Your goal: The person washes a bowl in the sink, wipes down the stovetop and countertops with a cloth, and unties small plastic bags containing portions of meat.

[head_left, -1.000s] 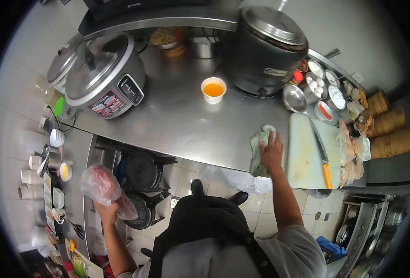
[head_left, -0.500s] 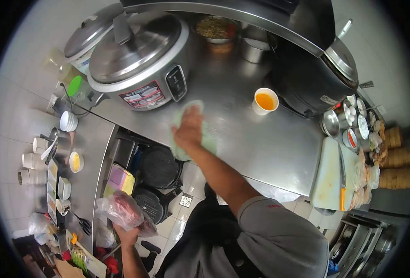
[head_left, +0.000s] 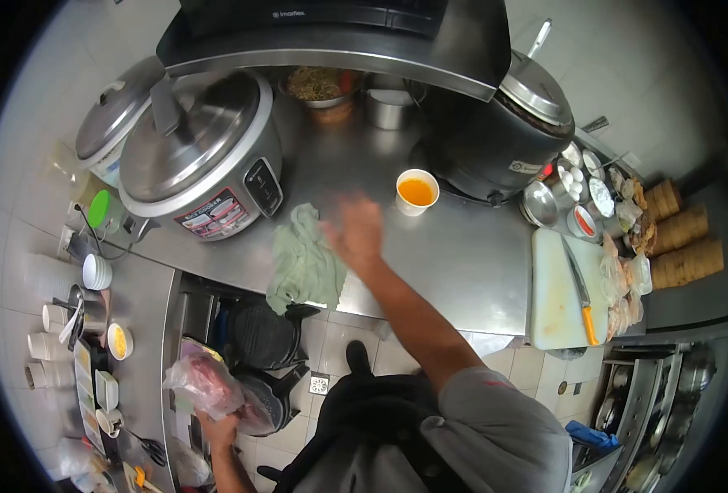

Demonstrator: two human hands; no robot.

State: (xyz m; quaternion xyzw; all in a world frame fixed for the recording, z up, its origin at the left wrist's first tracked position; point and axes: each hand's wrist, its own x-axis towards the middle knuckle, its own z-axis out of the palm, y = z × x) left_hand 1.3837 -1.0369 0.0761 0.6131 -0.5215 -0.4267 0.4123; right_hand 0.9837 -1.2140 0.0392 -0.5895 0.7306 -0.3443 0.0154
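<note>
My left hand [head_left: 218, 429] grips a clear plastic bag [head_left: 208, 386] with something red, like raw meat, inside. It is held low at the left, in front of the black pans. Over the steel counter, my right hand [head_left: 355, 234] is empty, its fingers apart and blurred by motion. Just left of it lies a crumpled light-green cloth [head_left: 306, 259], draped over the counter's front edge. To the right of that hand stands a white paper cup [head_left: 413, 205] of orange liquid, and a gap separates the two.
A large rice cooker [head_left: 199, 156] stands at the left of the steel counter [head_left: 462, 271]. A black lidded pot [head_left: 495, 131] is at the back right. The cutting board [head_left: 557, 287] carries a knife [head_left: 579, 287] with an orange handle. Black pans [head_left: 261, 333] sit below the counter.
My right hand has let go of the green cloth and moved right, toward the paper cup. The cloth stays on the counter. My left hand still holds the bag. The camera view has shifted.
</note>
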